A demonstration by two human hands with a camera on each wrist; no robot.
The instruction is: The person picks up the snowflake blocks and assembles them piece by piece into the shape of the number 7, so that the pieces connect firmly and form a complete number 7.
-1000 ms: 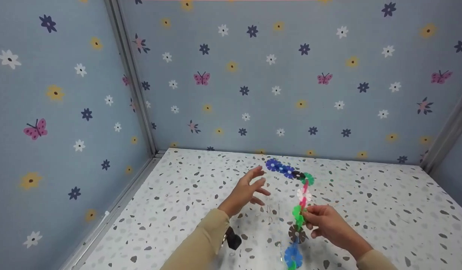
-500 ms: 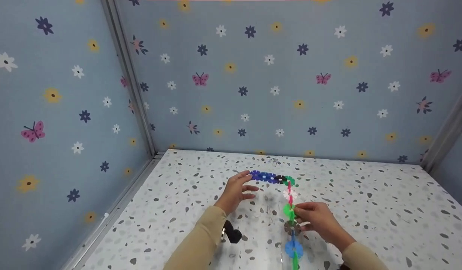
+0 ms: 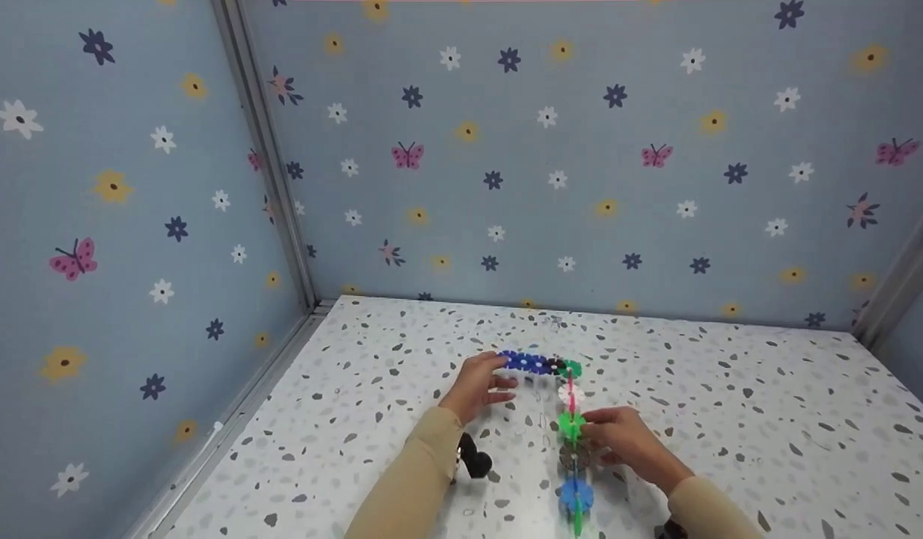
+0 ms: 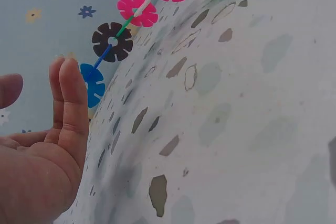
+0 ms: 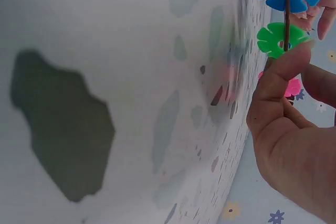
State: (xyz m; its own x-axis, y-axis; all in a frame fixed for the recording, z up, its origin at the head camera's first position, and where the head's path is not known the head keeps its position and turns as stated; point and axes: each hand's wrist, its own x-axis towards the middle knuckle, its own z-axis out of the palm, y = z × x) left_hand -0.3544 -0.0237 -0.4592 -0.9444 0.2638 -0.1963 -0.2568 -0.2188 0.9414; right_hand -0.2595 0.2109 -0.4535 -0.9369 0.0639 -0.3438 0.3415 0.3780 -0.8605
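Observation:
A chain of slotted flower-shaped plastic discs hangs over the table, seen bent like a corner in the head view. My right hand pinches it at a bright green disc; in the right wrist view, thumb and finger meet by a green disc. Blue discs form its far left end. There my left hand has its upper fingertips touching or very near the end disc. In the left wrist view its fingers are straight and partly cover a blue disc. Whether it grips anything is hidden.
A white speckled table lies under the hands. Blue flower-print panels rise behind it and on the left. A black camera mount sticks out from the left wrist.
My right hand has moved left with the chain, so its blue end has shifted left and nearer. The left hand has moved slightly left, and its fingertips have come to that end.

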